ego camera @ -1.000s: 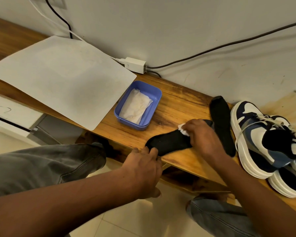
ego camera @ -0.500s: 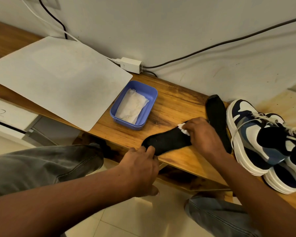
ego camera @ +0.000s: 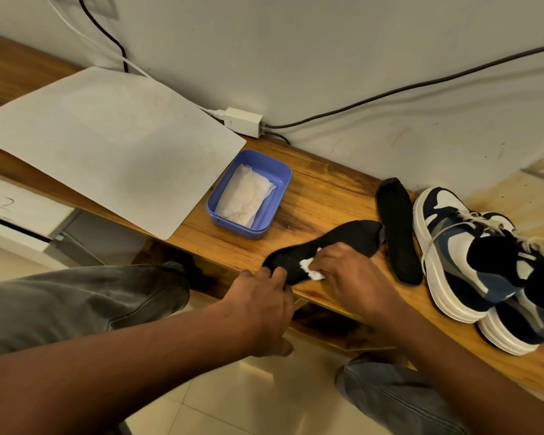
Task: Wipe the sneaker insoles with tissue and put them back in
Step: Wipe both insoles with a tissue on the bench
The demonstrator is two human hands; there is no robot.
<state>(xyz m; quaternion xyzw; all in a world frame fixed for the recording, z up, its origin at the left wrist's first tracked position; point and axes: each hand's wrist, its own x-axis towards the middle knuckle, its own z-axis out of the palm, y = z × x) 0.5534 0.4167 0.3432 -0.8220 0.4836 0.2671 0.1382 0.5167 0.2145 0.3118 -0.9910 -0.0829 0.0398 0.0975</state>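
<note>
A black insole lies across the front of the wooden bench. My left hand pinches its near end at the bench edge. My right hand holds a small white tissue pressed onto the insole's middle. A second black insole lies beside it to the right. Two navy-and-white sneakers stand at the right end of the bench, laces loose.
A blue plastic tub with folded white tissues sits behind the insole. A large white sheet covers the bench's left part. A white adapter with cables lies at the wall. My grey-trousered knees are below the bench edge.
My right hand with the tissue has slid along the insole toward its near end, uncovering the far end. My left hand keeps its hold.
</note>
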